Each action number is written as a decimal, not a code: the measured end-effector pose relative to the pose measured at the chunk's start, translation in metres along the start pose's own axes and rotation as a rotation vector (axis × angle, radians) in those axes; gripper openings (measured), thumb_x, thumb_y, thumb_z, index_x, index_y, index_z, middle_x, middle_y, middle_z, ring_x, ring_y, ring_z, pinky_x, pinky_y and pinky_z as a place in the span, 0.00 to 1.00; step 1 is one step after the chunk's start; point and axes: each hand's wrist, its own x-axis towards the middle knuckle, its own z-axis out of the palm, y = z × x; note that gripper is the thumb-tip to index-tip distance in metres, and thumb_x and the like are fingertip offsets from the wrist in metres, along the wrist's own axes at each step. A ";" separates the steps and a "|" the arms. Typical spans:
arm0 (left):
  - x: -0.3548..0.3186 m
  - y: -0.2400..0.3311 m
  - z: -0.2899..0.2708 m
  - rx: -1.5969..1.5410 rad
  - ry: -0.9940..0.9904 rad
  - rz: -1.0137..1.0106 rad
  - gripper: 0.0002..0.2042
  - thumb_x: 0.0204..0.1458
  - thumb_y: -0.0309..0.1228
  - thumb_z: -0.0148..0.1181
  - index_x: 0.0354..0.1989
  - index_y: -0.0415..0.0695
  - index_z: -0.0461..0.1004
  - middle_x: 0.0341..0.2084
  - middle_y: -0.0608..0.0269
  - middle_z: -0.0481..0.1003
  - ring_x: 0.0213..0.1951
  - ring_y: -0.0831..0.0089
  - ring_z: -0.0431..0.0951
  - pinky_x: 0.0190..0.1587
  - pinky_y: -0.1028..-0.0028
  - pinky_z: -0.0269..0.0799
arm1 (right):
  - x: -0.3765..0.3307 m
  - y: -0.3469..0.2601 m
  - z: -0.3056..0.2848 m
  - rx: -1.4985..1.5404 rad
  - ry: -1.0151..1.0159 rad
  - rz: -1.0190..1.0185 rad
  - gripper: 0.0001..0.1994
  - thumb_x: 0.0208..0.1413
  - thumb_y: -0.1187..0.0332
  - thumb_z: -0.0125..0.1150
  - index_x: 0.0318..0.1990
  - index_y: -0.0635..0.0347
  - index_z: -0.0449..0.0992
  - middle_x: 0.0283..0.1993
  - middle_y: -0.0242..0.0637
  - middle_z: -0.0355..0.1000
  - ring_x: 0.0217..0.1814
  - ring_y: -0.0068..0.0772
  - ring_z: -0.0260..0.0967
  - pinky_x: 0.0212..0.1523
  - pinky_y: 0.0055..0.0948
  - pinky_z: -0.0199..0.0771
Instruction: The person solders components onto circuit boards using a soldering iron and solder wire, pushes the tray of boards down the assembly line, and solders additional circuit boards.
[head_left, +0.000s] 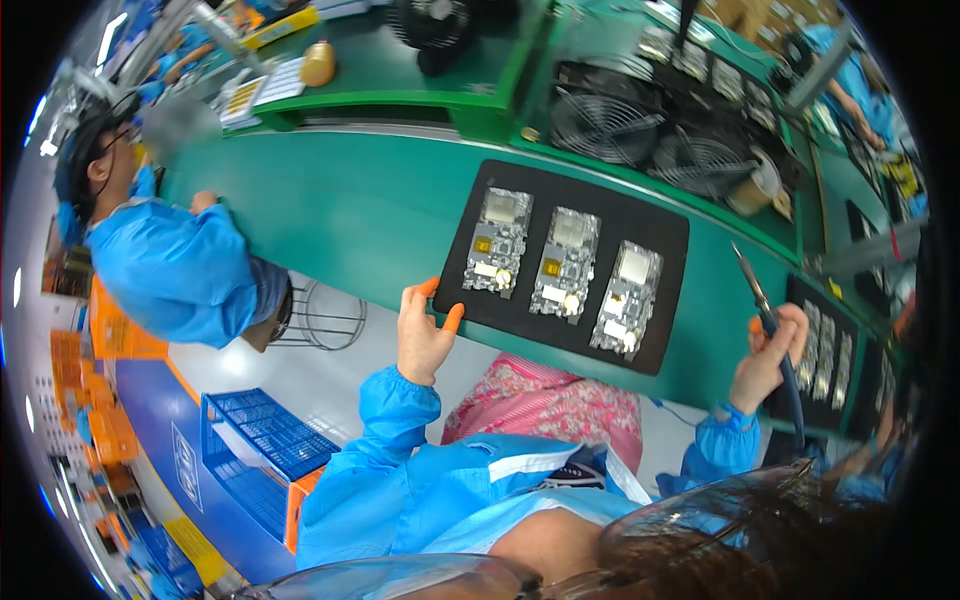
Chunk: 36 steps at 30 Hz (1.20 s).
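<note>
Holding soldering iron, right hand hovers beyond mat's edge.

Mat rests on bench. Three circuit boards lie side by side on mat. Left hand: at mat's near-left corner. Soldering iron, in right hand: right of mat. Fans: behind mat.

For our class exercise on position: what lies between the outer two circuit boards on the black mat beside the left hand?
In the head view, a third circuit board lies there, with strips of black mat on both sides.
</note>
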 end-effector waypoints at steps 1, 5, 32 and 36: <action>-0.004 0.007 0.009 -0.005 -0.010 0.010 0.22 0.42 0.23 0.68 0.48 0.36 0.70 0.39 0.56 0.68 0.32 0.70 0.71 0.26 0.75 0.67 | -0.003 -0.002 0.002 -0.043 -0.008 -0.016 0.12 0.64 0.58 0.47 0.39 0.57 0.67 0.25 0.27 0.63 0.22 0.10 0.56 0.20 0.10 0.49; 0.001 0.006 0.020 -0.006 0.006 0.252 0.22 0.41 0.24 0.69 0.47 0.37 0.70 0.40 0.54 0.69 0.32 0.62 0.74 0.31 0.69 0.70 | -0.027 -0.004 0.032 -0.083 -0.040 -0.031 0.15 0.62 0.54 0.52 0.38 0.58 0.67 0.26 0.26 0.63 0.21 0.11 0.59 0.18 0.11 0.53; 0.026 0.021 0.035 -0.103 -0.157 0.559 0.12 0.44 0.13 0.60 0.39 0.38 0.74 0.43 0.54 0.70 0.40 0.58 0.74 0.41 0.67 0.72 | -0.071 0.065 0.109 -0.055 -0.716 -0.051 0.07 0.53 0.70 0.58 0.28 0.62 0.68 0.22 0.32 0.67 0.17 0.15 0.59 0.18 0.17 0.54; 0.025 0.016 0.032 0.095 -0.204 0.555 0.09 0.43 0.15 0.63 0.32 0.37 0.74 0.38 0.56 0.72 0.39 0.60 0.75 0.39 0.69 0.72 | -0.074 0.066 0.111 -0.062 -0.728 -0.097 0.06 0.52 0.72 0.57 0.28 0.63 0.68 0.22 0.34 0.68 0.17 0.19 0.61 0.18 0.19 0.57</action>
